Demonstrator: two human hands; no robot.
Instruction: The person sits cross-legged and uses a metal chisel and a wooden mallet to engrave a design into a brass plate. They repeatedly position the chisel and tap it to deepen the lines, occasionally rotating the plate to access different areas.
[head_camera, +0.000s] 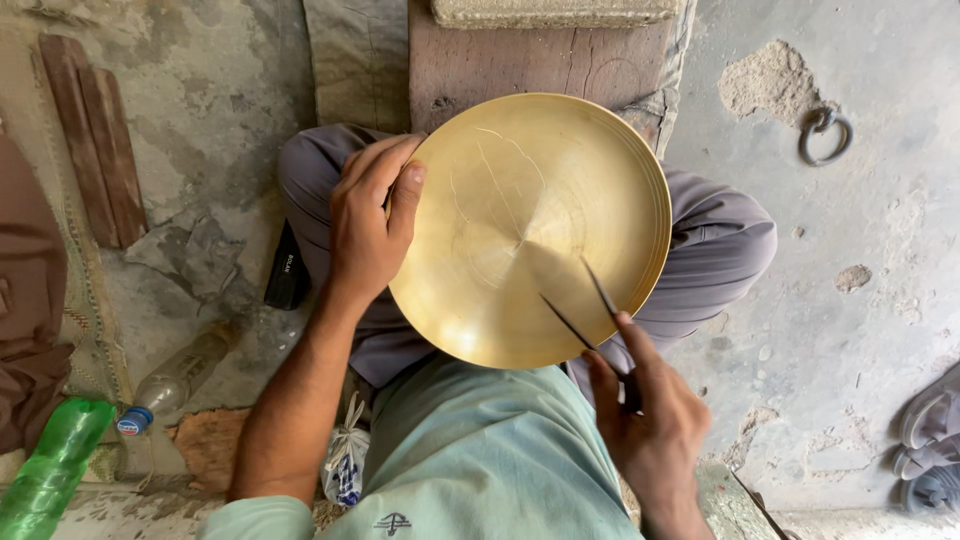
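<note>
We sit on a dusty grey floor (850, 330) with our legs crossed, and it fills most of the frame. In the middle rests a big round brass plate (520, 200), shiny and yellow, propped on our lap with thin scratched lines on its face. Our left hand (370, 225) is at the plate's left edge, fingers curled round the rim and thumb pressed flat on the front. Our right hand (650, 415) is at the lower right, fingers pinched tight on a pair of thin metal dividers (590, 310); the two dark legs spread a little and their tips touch the plate's lower right part. At the top, a wooden board (520, 60) lies behind the plate. In the lower left corner lies a green plastic bottle (50, 465), and just beside it a clear bottle (175, 380) with a blue cap. At the upper right, a small iron ring (825, 135) sits on the floor.
</note>
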